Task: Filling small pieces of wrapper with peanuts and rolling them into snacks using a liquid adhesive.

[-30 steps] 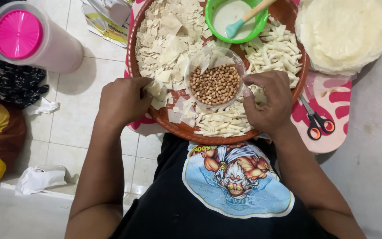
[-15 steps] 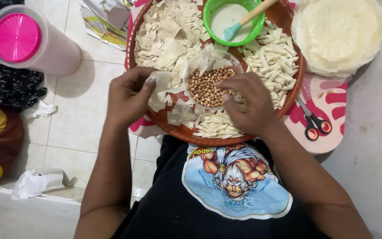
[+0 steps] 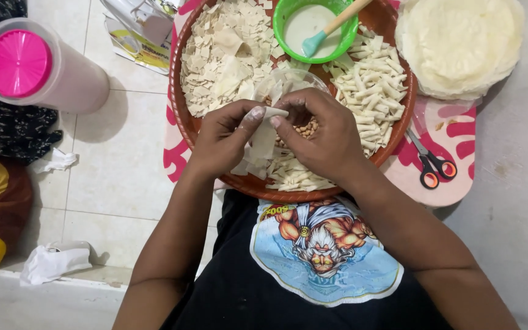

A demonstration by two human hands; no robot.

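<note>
- The left hand (image 3: pixel 224 137) and right hand (image 3: pixel 322 131) meet over the near half of a round brown tray (image 3: pixel 181 116), both pinching one small pale dough wrapper (image 3: pixel 268 125) between thumb and fingertips.
- Just under them lie rolled dough sticks (image 3: pixel 294 177) and a clear bowl of peanuts (image 3: pixel 305 128), partly hidden.
- Farther back, flat wrapper squares (image 3: pixel 221 55) fill the tray's left side.
- A green bowl (image 3: pixel 351 33) of white paste holds a wooden-handled spatula (image 3: pixel 331 27).
- Scissors (image 3: pixel 432 165) lie on the pink mat to the right.

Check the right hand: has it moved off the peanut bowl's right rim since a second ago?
Yes. The right hand has shifted left over the peanut bowl, meeting the left hand on a wrapper piece.
</note>
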